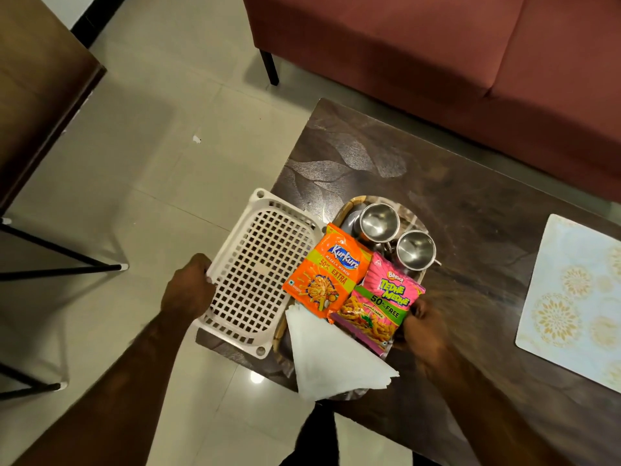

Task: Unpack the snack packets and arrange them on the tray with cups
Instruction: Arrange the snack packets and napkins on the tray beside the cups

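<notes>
An oval tray (pixel 346 211) sits at the left end of the dark table. It holds two steel cups (pixel 379 222) (pixel 415 250), an orange Kurkure packet (pixel 327 272) and a pink Bingo packet (pixel 379 306). A folded white napkin (pixel 331 356) lies across the tray's near end. My right hand (pixel 428 329) grips the pink packet's near right edge. My left hand (pixel 188 287) grips the left rim of an empty white plastic basket (pixel 253 269), which overhangs the table's left edge beside the tray.
The dark wooden table (pixel 453 196) carries a pale floral placemat (pixel 574 297) at the right. A maroon sofa (pixel 437 45) stands behind it. Black chair legs (pixel 60 264) and a brown cabinet (pixel 37 79) are on the left over a tiled floor.
</notes>
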